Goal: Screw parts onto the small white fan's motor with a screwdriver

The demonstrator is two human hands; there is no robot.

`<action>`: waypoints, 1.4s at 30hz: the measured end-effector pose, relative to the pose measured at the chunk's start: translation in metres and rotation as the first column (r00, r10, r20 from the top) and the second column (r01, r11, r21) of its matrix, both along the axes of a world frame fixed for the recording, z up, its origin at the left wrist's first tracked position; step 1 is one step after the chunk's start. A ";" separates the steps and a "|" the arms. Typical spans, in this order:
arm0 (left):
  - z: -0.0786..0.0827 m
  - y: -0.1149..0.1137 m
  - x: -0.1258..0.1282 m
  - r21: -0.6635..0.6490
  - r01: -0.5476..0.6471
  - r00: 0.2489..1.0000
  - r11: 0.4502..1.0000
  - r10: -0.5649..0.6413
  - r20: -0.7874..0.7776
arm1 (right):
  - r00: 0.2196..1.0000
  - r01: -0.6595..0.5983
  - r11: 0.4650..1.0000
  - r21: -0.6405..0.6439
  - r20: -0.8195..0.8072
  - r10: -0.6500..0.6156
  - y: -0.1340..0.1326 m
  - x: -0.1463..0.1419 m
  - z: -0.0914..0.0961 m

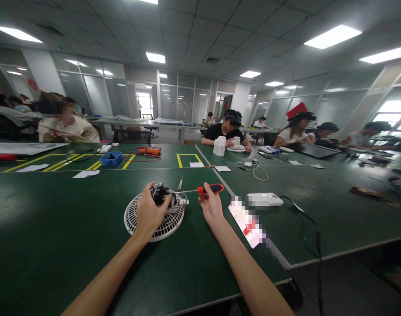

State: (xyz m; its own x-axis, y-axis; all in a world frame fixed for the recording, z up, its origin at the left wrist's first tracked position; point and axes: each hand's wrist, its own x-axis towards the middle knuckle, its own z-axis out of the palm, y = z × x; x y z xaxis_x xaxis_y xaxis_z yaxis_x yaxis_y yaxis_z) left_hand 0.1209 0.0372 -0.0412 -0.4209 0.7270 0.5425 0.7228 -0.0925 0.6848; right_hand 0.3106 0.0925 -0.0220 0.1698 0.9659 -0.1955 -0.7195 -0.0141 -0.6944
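Note:
A round white fan grille [169,221] lies flat on the green table [55,228] in front of me. On it sits a dark motor assembly [160,193] with white wires. My left hand [149,213] is wrapped round that motor, fingers closed on it. My right hand [209,204] pinches a screwdriver [211,189] with a red and black handle. Its thin shaft points left toward the motor. A second small screwdriver [180,183] lies on the table just behind the grille.
A white box [264,199] with a black cable and a blurred card [249,224] lie right of my hand near the table edge. Farther back are a blue tray [111,159], an orange meter [149,150], papers, a white cable [255,169]. Several people sit at the far tables.

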 end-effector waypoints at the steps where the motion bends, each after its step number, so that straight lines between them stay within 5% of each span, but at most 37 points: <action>1: 0.000 0.000 0.000 0.002 0.000 1.000 1.000 0.000 0.001 | 1.000 -0.006 1.000 -0.001 0.007 0.006 0.001 0.001 -0.001; 23: -0.001 0.001 -0.001 0.003 0.009 1.000 1.000 -0.009 -0.009 | 0.996 0.005 0.999 -0.048 -0.084 -0.009 0.001 0.000 -0.002; 29: -0.001 0.001 0.000 0.002 0.012 1.000 1.000 -0.012 0.000 | 0.994 0.013 1.000 0.025 -0.107 -0.011 0.005 0.001 -0.004; 37: 0.002 0.000 0.002 0.011 0.014 1.000 1.000 -0.014 0.009 | 0.999 -0.045 0.996 -0.073 -0.032 0.043 0.003 -0.001 -0.007; 42: 0.001 0.000 0.001 0.026 0.020 1.000 0.999 -0.020 0.008 | 0.993 -0.089 0.996 -0.019 -0.075 0.087 0.005 0.002 -0.005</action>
State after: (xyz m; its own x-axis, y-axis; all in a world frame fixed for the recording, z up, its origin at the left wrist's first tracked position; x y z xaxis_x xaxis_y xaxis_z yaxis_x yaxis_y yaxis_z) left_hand 0.1216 0.0374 -0.0404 -0.4111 0.7210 0.5578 0.7147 -0.1248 0.6882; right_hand 0.3130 0.0971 -0.0270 0.0683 0.9718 -0.2256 -0.7642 -0.0944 -0.6380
